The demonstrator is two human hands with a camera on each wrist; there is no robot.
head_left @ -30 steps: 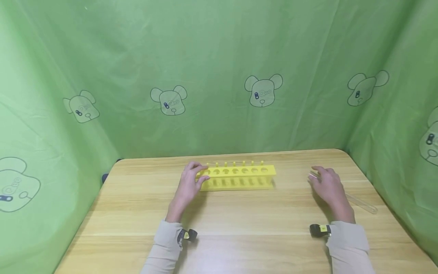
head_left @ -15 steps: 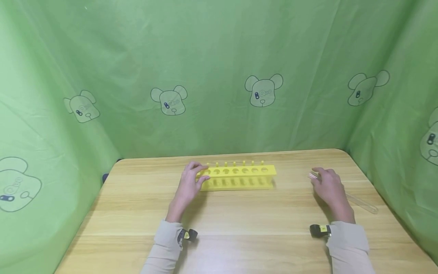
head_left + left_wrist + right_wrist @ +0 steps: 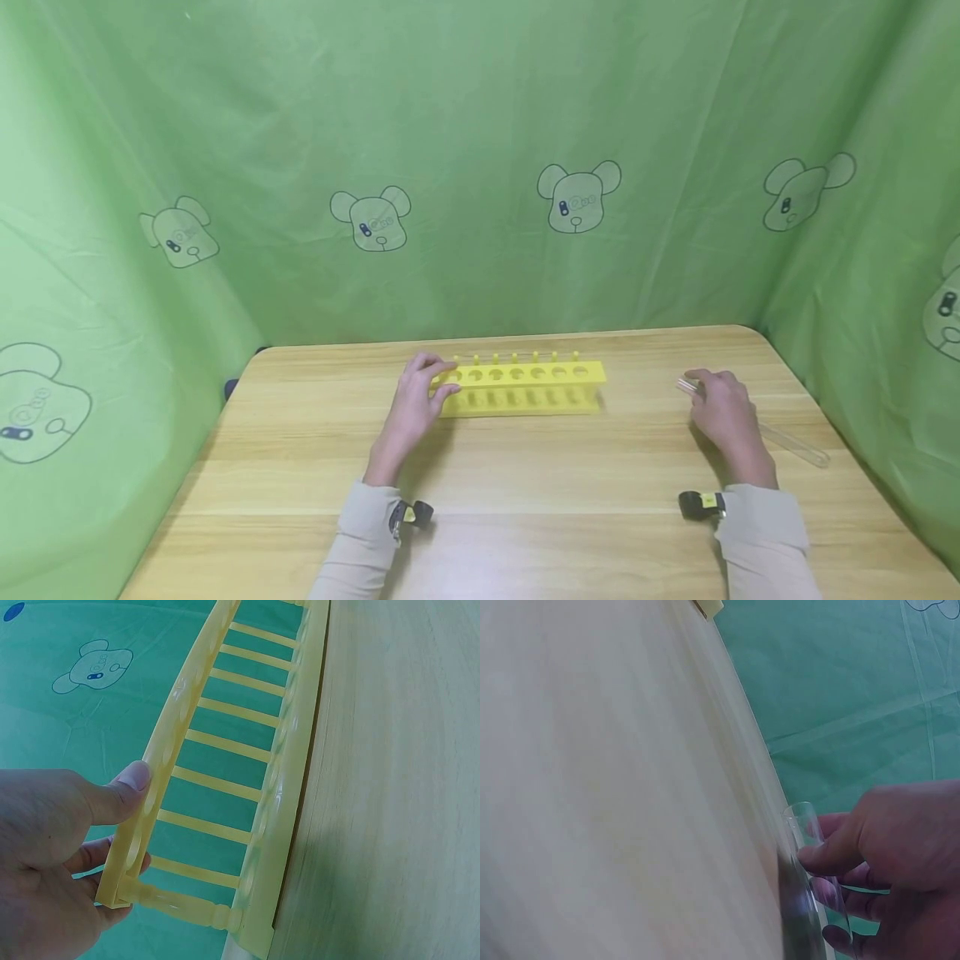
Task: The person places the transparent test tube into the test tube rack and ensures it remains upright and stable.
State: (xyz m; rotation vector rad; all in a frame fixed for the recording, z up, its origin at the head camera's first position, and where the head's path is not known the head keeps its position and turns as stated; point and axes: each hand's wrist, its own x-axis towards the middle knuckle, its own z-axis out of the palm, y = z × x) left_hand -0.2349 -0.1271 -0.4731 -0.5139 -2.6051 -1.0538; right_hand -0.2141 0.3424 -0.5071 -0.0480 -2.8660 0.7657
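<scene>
My left hand (image 3: 415, 406) grips the yellow rack's (image 3: 525, 387) left end; my right hand (image 3: 723, 414) pinches a glass tube (image 3: 795, 446) on the wooden bench (image 3: 540, 483), green cloth (image 3: 480, 150) walling the far side.

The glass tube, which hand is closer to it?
Right. The right hand pinches the glass tube in its fingers; the left hand grips the yellow rack, far off.
</scene>
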